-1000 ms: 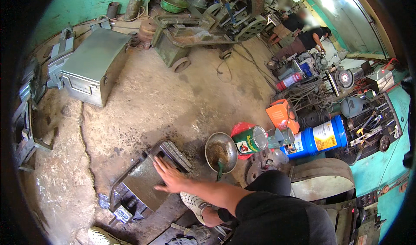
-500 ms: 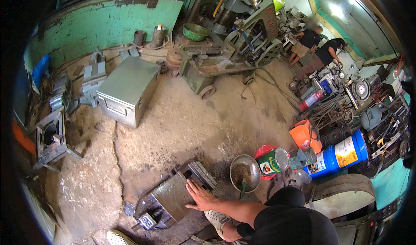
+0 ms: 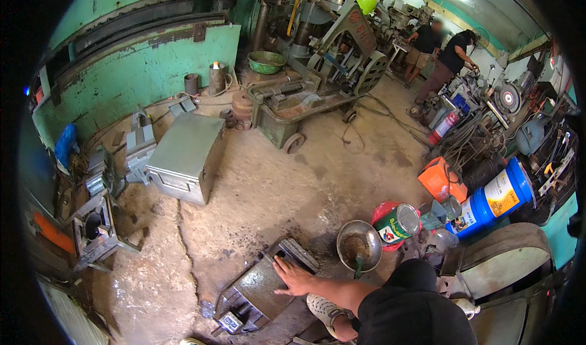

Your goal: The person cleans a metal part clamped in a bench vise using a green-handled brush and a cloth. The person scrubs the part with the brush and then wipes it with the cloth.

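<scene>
Right hand (image 3: 295, 279) lies palm down on bare steel, fingers spread and grasping nothing; the left hand is out of view, so its state cannot be told. Largest around it is a green cast-metal machine on small wheels (image 3: 278, 128), well away across the concrete floor (image 3: 293, 192). Next comes a grey-green rectangular metal chest (image 3: 186, 147), then a stack of glossy blue plastic buckets (image 3: 520, 177) off to the right.

Smaller than these, the dark-grey steel machine vise (image 3: 255, 285) under the hand rests slantwise on the floor, just beside a cream perforated rubber shoe (image 3: 323, 308). It should be heavy and wholly rigid, hard to damage but able to crush a finger trapped beneath it. Its broad flat top has a wet-looking sheen, so a palm would probably slide there; the low side edges and the thick raised end block (image 3: 298, 253) seem surer holds, one at each end, with the load kept low. The dark screw area (image 3: 243, 303) at the nearer end looks greasy and a poor place to lift by.

Smaller again are a green cylindrical tin (image 3: 395, 226) against red plastic, a round silvery metal bowl (image 3: 345, 241) holding brownish residue, and, least of all, a green-handled tool (image 3: 359, 263) leaning in it.
</scene>
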Motion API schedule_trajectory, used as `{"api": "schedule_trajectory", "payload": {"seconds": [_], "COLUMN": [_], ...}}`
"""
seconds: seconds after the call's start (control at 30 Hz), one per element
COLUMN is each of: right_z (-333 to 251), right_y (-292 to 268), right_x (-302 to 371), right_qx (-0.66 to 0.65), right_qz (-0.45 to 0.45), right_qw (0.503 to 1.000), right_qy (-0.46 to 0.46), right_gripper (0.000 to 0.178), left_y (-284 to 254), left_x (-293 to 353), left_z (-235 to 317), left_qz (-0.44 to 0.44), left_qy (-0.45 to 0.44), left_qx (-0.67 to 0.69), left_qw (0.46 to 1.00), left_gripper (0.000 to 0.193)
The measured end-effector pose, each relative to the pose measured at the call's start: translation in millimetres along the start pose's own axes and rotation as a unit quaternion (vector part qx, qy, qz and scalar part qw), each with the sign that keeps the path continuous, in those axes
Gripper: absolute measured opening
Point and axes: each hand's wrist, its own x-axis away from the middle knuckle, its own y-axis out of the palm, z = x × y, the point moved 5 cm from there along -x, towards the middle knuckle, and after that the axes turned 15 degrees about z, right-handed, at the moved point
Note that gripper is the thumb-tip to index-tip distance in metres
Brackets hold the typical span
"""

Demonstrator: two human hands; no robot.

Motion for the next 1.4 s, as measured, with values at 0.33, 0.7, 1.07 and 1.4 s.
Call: {"api": "schedule_trajectory", "payload": {"seconds": [0.33, 0.7, 1.07, 1.4], "right_z": [1, 1, -6, 3], "right_y": [29, 10, 8, 19], "right_x": [12, 6, 6, 14], "right_qx": [-0.031, -0.043, -0.052, -0.083], "right_qz": [-0.101, -0.095, -0.105, -0.044], "right_qw": [0.992, 0.989, 0.99, 0.991], "right_qy": [0.063, 0.105, 0.083, 0.092], "right_gripper": [0.11, 0.109, 0.109, 0.11], "left_y": [0, 34, 30, 20], "left_x": [-27, -29, -30, -15], "left_z": [51, 72, 60, 47], "left_qz": [0.056, 0.003, 0.023, 0.013], "left_qy": [0.098, 0.028, -0.016, -0.032], "left_qx": [-0.135, 0.048, 0.095, 0.109], "left_qw": [0.984, 0.998, 0.995, 0.993], "left_gripper": [0.065, 0.062, 0.064, 0.068]}}
